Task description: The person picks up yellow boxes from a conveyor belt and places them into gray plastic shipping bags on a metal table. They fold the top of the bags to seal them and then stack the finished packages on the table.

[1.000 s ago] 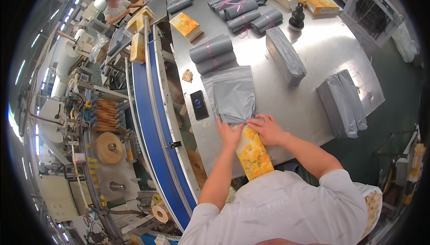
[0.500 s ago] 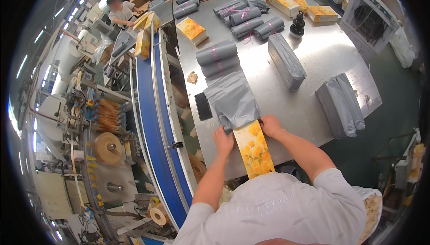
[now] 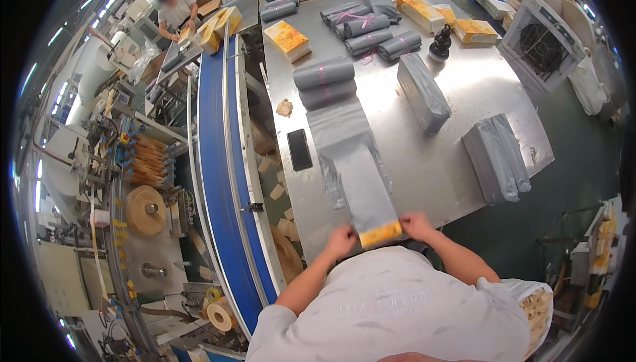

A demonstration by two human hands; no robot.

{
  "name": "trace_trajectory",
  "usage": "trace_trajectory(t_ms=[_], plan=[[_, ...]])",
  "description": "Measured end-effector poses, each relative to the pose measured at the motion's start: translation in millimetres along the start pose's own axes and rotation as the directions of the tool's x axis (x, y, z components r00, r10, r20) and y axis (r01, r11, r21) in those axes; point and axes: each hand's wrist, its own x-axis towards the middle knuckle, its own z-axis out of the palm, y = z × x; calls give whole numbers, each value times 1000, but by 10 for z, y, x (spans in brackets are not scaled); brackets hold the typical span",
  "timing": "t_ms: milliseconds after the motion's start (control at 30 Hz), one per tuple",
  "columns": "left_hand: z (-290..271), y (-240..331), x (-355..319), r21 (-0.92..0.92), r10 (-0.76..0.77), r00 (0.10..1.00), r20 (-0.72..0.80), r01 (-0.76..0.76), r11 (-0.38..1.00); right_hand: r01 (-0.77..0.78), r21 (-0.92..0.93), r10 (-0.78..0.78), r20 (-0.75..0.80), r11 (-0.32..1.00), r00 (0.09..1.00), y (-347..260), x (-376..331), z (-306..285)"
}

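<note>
Flowered pack [image 3: 380,235], yellow: at the near edge of the metal table [image 3: 444,176], just before the person's shirt [image 3: 404,296]; mostly inside a grey bag [image 3: 364,180], one end bare. Left hand [image 3: 340,241]: curled, gripping the bag's mouth at its left. Right hand [image 3: 417,227]: likewise, at its right. Phone [image 3: 299,149], black: left of the bag. Grey rolls [image 3: 324,74], two, ribbon-tied: at the bag's far end.

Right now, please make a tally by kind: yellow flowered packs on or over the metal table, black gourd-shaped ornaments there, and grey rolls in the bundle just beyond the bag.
Yellow flowered packs: 5 (one mostly inside the grey bag, one partly hidden behind another)
Black gourd-shaped ornament: 1
Grey rolls in that bundle: 2
Total: 8
</note>
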Motion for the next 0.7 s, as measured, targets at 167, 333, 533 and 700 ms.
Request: trace_trajectory(t_ms=[167,333,533,700], plan=[[-255,-16,158,251,-19,991,134,-15,968,220,-660,131,439,718,889,-610,171,-255],[-210,48,-80,201,-119,991,-61,129,971,348,-196,-202,524,917,827,-969,96,87],[-15,-328,-121,-43,-194,965,-179,189,981,245,-601,-279,38,761,960,-1187,118,719],[37,-528,-281,-323,-249,963,-99,206,924,513,-200,-515,47,835,856,-1159,176,804]])
